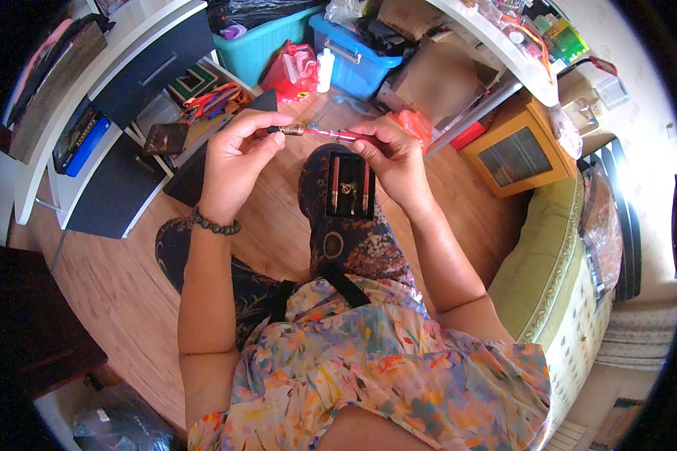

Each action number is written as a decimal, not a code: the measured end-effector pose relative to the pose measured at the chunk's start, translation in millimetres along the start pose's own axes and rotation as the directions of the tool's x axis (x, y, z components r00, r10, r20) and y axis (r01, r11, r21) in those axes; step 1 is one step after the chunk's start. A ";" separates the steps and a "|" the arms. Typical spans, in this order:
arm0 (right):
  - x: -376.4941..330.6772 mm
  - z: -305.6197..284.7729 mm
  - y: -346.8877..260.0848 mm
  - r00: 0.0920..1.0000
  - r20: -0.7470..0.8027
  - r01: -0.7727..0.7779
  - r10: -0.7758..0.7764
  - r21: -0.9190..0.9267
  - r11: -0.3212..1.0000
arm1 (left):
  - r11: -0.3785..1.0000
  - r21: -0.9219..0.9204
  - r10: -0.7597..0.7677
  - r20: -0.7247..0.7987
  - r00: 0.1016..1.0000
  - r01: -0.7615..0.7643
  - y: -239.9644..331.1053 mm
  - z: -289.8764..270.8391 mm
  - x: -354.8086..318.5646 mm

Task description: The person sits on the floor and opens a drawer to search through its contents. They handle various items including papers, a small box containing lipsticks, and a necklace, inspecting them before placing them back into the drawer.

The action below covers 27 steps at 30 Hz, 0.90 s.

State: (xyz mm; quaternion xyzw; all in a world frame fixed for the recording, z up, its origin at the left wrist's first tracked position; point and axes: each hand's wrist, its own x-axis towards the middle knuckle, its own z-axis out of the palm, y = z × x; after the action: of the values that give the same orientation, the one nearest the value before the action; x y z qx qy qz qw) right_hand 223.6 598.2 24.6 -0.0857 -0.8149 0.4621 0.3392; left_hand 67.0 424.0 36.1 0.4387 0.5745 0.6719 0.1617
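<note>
My left hand (240, 154) pinches the dark, bronze-coloured end (292, 130) of a slim red pen-like stick (314, 133) between thumb and fingertips. Its other end is gripped by my right hand (396, 155), with the thumb underneath. Between the hands the stick shows red and a clear or silvery section; I cannot tell whether it is one piece or two joined parts. Below, an open black box (351, 204) rests on my leg. Inside it lie slim reddish sticks (335, 177) along both sides and a small gold-coloured metal piece (347, 188) in the middle.
Teal (257, 56) and blue tubs (353, 60) stand at the back beside a red bag (289, 69) and a white bottle (325, 70). An open drawer (195, 139) juts out at left. A wooden cabinet (515, 146) and green sofa (541, 259) stand at right.
</note>
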 end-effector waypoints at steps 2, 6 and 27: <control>-0.1 0.8 -2.3 1.000 0.006 0.001 0.000 -0.020 1.000 | 1.000 -0.004 -0.002 0.006 1.000 0.002 2.9 4.7 -0.6; 0.0 4.3 -6.1 1.000 -0.001 0.008 -0.008 -0.015 1.000 | 0.999 -0.044 -0.031 0.003 1.000 0.031 0.4 10.5 -2.6; -4.2 10.5 -12.3 0.999 0.028 0.046 -0.045 -0.047 0.998 | 0.998 -0.036 -0.041 0.020 0.999 0.042 -2.8 30.5 -7.3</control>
State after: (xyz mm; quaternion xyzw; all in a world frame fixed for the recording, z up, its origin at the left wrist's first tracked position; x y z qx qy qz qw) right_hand 222.2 582.1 29.0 -0.0688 -0.8319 0.4357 0.3366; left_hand 93.9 438.8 29.2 0.4303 0.5695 0.6743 0.1892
